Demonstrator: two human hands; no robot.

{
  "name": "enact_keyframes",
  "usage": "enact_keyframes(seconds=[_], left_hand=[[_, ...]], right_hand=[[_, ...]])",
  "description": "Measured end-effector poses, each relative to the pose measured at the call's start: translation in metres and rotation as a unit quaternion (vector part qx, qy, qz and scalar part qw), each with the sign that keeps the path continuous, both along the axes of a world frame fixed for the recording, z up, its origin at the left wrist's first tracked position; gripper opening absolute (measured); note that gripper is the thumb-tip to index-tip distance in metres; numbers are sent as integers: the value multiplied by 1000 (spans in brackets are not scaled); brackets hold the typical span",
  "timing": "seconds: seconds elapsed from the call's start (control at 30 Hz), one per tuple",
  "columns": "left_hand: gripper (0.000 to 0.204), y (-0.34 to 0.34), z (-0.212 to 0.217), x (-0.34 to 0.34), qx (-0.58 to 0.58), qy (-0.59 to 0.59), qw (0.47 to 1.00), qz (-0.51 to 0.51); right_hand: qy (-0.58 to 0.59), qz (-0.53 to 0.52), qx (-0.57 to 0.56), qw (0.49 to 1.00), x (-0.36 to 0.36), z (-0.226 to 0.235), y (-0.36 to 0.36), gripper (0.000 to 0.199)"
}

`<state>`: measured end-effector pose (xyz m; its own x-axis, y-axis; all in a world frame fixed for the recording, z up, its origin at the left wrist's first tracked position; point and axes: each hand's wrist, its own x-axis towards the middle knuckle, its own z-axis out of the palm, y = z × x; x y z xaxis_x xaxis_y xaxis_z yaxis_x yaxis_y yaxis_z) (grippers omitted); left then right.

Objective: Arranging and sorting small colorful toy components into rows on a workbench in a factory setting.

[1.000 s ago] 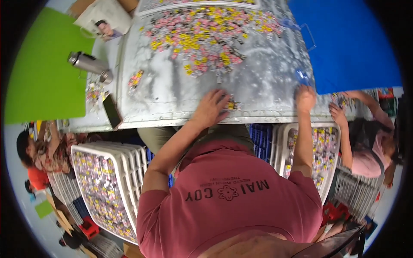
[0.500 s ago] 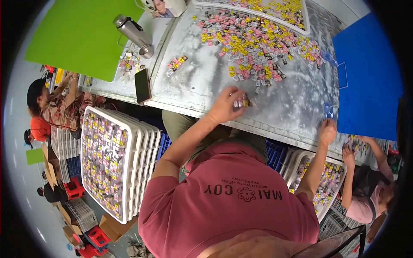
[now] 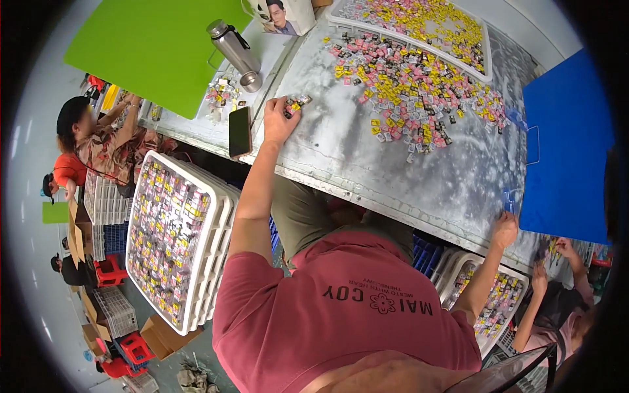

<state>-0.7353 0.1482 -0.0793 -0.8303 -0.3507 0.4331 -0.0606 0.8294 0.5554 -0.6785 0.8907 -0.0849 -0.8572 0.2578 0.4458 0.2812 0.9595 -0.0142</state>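
My left hand (image 3: 280, 122) reaches to the left part of the metal table. Its curled fingers gather a small group of tiny coloured pieces (image 3: 299, 103), in yellow, pink, black and white. My right hand (image 3: 505, 229) is at the table's right front edge, fingers pinched at the lower end of a small clear plastic bag (image 3: 508, 200), which looks bluish. A broad heap of the same small pieces (image 3: 413, 92) spreads over the table's far middle.
Behind the heap stands a white tray (image 3: 488, 56) of pieces. A phone (image 3: 240, 131) and a steel flask (image 3: 236, 49) lie left. A blue panel (image 3: 567, 157) borders the right side. Stacked trays of filled packets (image 3: 167, 236) stand to my left; co-workers sit on both sides.
My left hand has moved left from the table's front middle to the small group of pieces. The packet it held is no longer seen there. My right hand keeps its place; the view has shifted.
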Motion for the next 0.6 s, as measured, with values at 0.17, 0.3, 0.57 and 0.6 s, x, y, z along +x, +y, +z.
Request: enact_keyframes(seconds=[0.17, 0.3, 0.57, 0.6], left_hand=[[58, 1, -5, 0, -32, 9, 999, -13], [58, 2, -3, 0, -32, -4, 998, -44], [63, 63, 7, -4, -123, 64, 978, -154], [67, 89, 5, -2, -149, 60, 972, -173]], right_hand=[[-14, -23, -25, 999, 3, 4, 4, 14], [-5, -14, -27, 1000, 6, 8, 4, 15], [-1, 5, 43, 999, 3, -5, 0, 18], [-14, -11, 35, 999, 3, -4, -3, 16]])
